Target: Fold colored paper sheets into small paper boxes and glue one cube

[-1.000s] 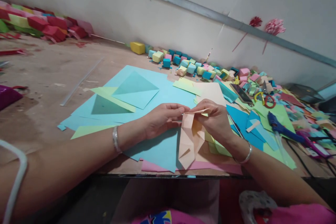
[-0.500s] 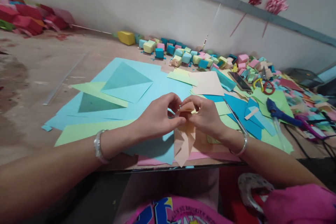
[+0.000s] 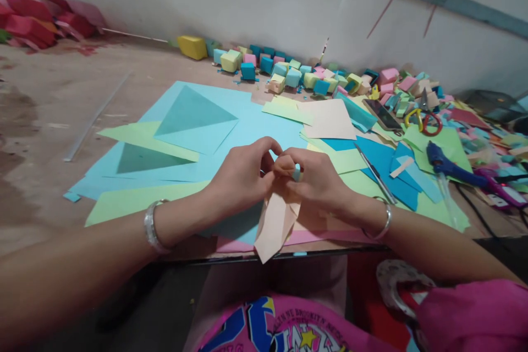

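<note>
My left hand (image 3: 241, 176) and my right hand (image 3: 315, 181) meet above the table's near edge, both pinched on the top of a folded peach paper piece (image 3: 274, 225). The paper hangs down between them to a point over the table edge. Each wrist wears a silver bangle. Under the hands lie light blue sheets (image 3: 198, 126), pale green sheets (image 3: 136, 203) and a pink sheet (image 3: 313, 237).
A row of small coloured paper cubes (image 3: 289, 74) runs along the wall. To the right lie a phone (image 3: 383, 115), scissors (image 3: 423, 118), a blue glue gun (image 3: 449, 168), a pen (image 3: 375, 173) and paper scraps. Red and pink paper pieces (image 3: 37, 16) are stacked far left.
The hands have come closer together and closed the top of the peach paper, which is now folded narrower. The view has shifted slightly down and left.
</note>
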